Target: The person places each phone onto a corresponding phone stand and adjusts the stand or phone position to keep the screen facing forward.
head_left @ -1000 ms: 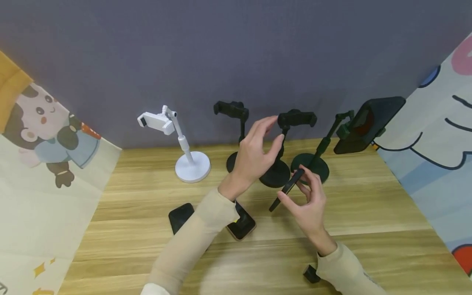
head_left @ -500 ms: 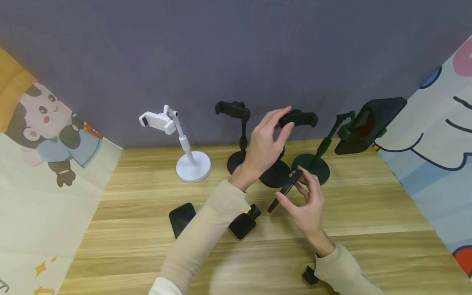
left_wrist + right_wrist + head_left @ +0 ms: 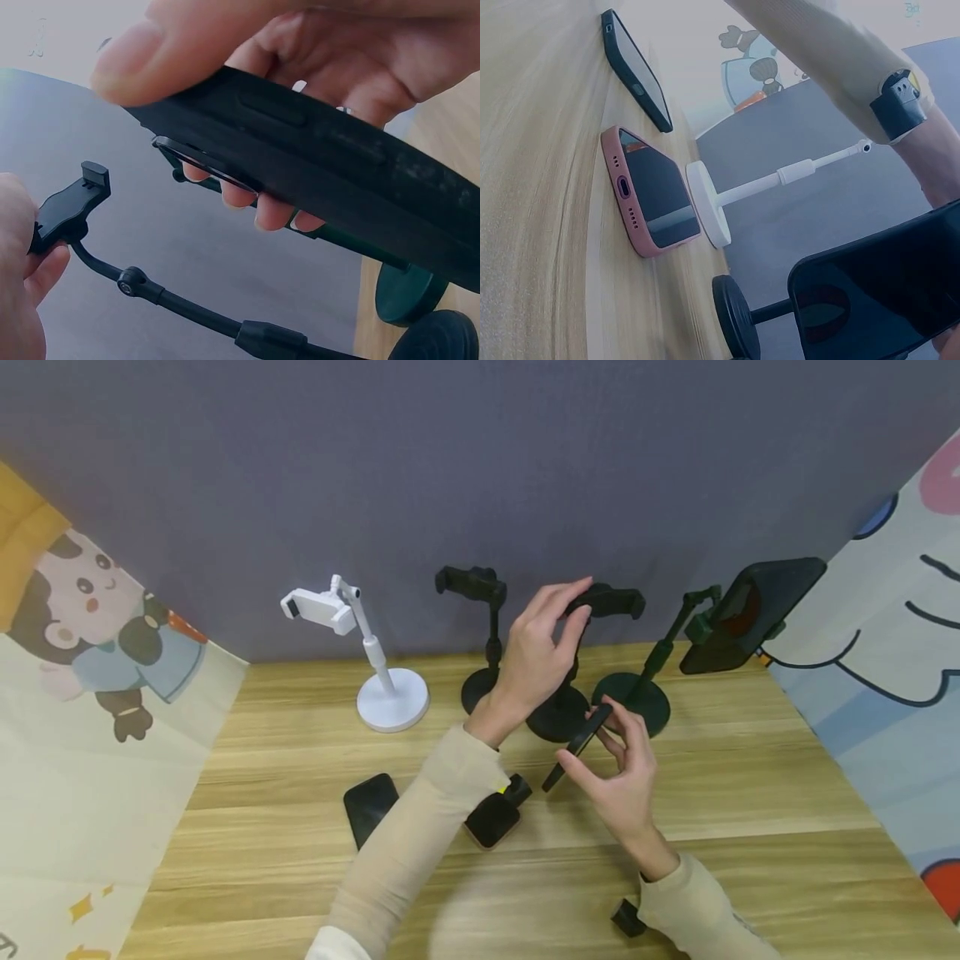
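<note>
A black phone (image 3: 576, 747) sits tilted in the grasp of the right hand (image 3: 628, 785), nearer the person than the left hand (image 3: 534, 656), whose thumb and fingers pinch one end of a black stand's clamp (image 3: 618, 602). Stands number four: one white stand (image 3: 392, 706), two black, one green stand (image 3: 651, 706). Phones also number four: the held one, a mounted phone (image 3: 750, 618) on the green stand, and a dark phone (image 3: 369, 803) and pink-cased phone (image 3: 656, 191) lying on the wood-grain table (image 3: 750, 785). Behind stands a grey panel (image 3: 480, 460), flanked by cartoon-printed sheets (image 3: 870, 635).
</note>
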{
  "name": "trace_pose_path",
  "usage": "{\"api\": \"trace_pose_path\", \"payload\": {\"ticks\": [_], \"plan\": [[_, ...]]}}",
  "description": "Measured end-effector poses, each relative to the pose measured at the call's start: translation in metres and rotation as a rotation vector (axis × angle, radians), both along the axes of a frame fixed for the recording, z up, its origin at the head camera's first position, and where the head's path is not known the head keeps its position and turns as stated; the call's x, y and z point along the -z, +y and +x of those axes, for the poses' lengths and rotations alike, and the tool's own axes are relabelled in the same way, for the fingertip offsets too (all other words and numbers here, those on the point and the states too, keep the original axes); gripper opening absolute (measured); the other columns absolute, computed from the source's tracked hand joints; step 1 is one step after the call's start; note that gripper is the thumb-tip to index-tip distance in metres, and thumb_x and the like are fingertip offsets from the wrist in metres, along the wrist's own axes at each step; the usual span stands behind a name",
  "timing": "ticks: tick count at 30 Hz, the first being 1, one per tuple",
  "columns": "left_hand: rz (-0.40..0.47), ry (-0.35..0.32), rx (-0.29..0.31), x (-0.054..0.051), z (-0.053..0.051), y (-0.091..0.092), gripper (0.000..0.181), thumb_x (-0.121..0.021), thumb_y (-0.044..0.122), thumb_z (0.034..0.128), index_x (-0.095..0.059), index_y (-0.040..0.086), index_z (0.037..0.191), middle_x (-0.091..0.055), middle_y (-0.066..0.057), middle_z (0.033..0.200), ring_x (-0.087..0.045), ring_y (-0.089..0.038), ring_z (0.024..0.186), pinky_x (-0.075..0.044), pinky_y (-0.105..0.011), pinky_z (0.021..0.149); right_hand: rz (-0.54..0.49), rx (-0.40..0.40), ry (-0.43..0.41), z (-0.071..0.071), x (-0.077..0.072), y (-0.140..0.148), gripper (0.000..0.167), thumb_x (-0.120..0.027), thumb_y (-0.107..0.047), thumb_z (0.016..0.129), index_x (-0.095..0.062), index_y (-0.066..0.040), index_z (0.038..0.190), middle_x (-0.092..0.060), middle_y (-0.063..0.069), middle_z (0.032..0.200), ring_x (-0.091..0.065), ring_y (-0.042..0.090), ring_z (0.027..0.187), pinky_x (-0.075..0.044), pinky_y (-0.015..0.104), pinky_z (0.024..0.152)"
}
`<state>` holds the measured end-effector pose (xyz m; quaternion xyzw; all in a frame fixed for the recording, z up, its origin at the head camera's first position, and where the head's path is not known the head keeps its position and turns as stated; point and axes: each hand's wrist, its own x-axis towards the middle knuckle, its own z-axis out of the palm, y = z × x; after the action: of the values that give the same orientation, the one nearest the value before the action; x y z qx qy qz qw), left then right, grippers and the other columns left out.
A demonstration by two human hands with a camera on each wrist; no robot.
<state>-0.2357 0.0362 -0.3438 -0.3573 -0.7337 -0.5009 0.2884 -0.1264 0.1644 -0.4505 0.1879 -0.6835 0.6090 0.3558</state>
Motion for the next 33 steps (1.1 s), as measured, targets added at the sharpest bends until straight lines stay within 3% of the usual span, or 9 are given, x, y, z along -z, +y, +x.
{"api": "trace_pose_path", "payload": {"ticks": [3,9,19,26,33], "plan": [[-0.006,-0.001,-0.001,-0.001,0.0,-0.001,0.035,-0.056,0.013,0.1072,-0.061,-0.003,0.138,-0.064,-0.017,0.128,-0.066,-0.024,0.111,-0.05,-0.019,0.094,-0.008,0.002,0.014,-0.002,-0.002,0.0,0.08,-0.091,-0.025,0.081,-0.053,0.012,0.141,-0.055,0.029,0.121,-0.064,0.024,0.113,-0.055,0.025,0.099],[-0.027,0.0,0.012,0.0,-0.001,-0.003,0.036,-0.053,0.011,0.1081,-0.059,-0.003,0.141,-0.062,-0.018,0.128,-0.064,-0.023,0.099,-0.048,-0.02,0.083,-0.028,0.007,0.051,-0.011,-0.019,0.005,0.08,-0.09,-0.031,0.082,-0.054,0.014,0.138,-0.059,0.011,0.124,-0.064,0.021,0.111,-0.056,0.022,0.095],[-0.026,0.022,0.014,0.002,-0.002,-0.003,0.037,-0.054,0.01,0.1075,-0.059,-0.003,0.141,-0.063,-0.018,0.126,-0.062,-0.022,0.094,-0.048,-0.021,0.08,-0.051,0.013,0.147,-0.03,-0.063,0.011,0.092,-0.091,-0.044,0.077,-0.053,0.018,0.134,-0.061,0.008,0.121,-0.067,0.021,0.108,-0.057,0.023,0.091],[-0.025,0.033,0.013,0.001,-0.002,-0.004,0.036,-0.054,0.011,0.1075,-0.06,-0.003,0.14,-0.063,-0.018,0.124,-0.062,-0.023,0.098,-0.048,-0.021,0.082,-0.074,0.024,0.165,-0.037,-0.082,0.013,0.094,-0.092,-0.046,0.075,-0.054,0.016,0.134,-0.061,0.012,0.12,-0.067,0.024,0.108,-0.057,0.025,0.094],[-0.013,0.035,0.021,0.001,-0.003,-0.004,0.035,-0.055,0.009,0.1069,-0.061,-0.004,0.139,-0.063,-0.018,0.122,-0.061,-0.023,0.095,-0.048,-0.021,0.082,-0.054,0.042,0.172,-0.044,-0.101,0.016,0.093,-0.092,-0.049,0.074,-0.057,0.014,0.133,-0.06,0.005,0.117,-0.068,0.021,0.106,-0.058,0.026,0.094]]}}
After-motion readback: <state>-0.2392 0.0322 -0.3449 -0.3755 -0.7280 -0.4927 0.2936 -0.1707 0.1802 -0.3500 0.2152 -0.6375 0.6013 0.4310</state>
